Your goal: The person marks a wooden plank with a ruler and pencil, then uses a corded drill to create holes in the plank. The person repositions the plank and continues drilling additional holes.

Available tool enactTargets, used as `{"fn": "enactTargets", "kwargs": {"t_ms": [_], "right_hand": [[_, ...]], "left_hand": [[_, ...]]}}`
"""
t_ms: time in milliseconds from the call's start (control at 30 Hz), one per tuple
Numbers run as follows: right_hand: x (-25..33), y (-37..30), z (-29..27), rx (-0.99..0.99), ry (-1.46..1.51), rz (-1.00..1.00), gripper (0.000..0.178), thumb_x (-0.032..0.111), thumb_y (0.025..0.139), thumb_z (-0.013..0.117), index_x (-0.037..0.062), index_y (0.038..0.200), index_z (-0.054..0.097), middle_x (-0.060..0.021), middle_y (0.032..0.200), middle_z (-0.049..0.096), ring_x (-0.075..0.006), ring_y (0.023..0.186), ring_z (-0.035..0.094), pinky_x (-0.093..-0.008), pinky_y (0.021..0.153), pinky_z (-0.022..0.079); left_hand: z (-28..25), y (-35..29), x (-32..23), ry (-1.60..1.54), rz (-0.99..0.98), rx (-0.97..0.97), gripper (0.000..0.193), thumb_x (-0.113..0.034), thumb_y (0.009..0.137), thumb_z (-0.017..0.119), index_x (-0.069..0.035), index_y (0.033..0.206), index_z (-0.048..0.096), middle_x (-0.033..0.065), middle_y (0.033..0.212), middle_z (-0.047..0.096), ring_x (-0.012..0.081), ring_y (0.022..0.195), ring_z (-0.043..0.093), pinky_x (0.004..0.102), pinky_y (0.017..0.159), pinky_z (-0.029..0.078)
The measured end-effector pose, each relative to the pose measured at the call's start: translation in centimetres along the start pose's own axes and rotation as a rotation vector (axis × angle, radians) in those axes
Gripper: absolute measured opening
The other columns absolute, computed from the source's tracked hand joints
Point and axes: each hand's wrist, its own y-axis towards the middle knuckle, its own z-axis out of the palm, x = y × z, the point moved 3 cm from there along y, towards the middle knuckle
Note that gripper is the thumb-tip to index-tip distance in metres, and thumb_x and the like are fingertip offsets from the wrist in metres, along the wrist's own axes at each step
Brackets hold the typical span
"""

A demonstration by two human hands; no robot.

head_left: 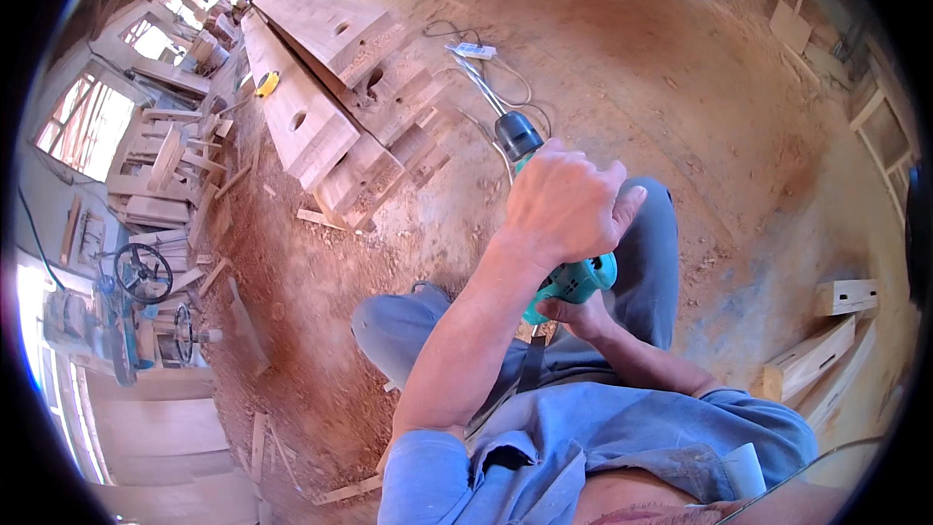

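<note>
A teal power drill (575,280) with a black collar is between my two hands, in front of my bent knees. Its long metal bit (479,81) points away and up to the left. My left hand (562,196) is wrapped over the front of the body, just behind the black collar, with the thumb toward the right. Lower and closer to me, my right hand (580,315) closes round the rear part of the drill; most of its fingers are hidden behind the tool. The bit's tip appears near a white power strip (472,51), and whether they touch I cannot tell.
Large timber beams (309,122) with holes and notches lie ahead on the left, a yellow tape measure (267,85) on top. A cable (530,87) trails beside the bit. Scrap wood and a machine with a handwheel (143,272) line the left. Slotted timbers (812,360) lie right.
</note>
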Motion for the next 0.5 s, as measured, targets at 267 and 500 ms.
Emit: {"fn": "enactTargets", "kwargs": {"t_ms": [267,500], "right_hand": [[1.5,0.6,-2.0,-0.056,0.017,-0.055,0.075,0.019,0.075,0.094,0.0063,0.138,0.054,-0.004,0.124,0.064,-0.0184,0.112,0.062,-0.0356,0.096,0.051],[2.3,0.5,-3.1,-0.082,-0.02,-0.12,0.065,-0.001,0.074,0.082,0.0014,0.134,0.057,-0.0118,0.114,0.069,-0.0236,0.104,0.07,-0.0385,0.092,0.056]], "left_hand": [[1.4,0.8,-0.2,-0.137,0.098,-0.378,0.012,-0.014,0.092,0.068,-0.003,0.091,0.069,0.0177,0.084,0.069,0.032,0.087,0.068,0.0438,0.085,0.051],[4.7,-4.5,1.9,-0.953,-0.719,-0.759,0.039,-0.008,0.098,0.06,0.007,0.134,0.059,0.0172,0.122,0.067,0.0291,0.115,0.064,0.0418,0.104,0.049]]}}
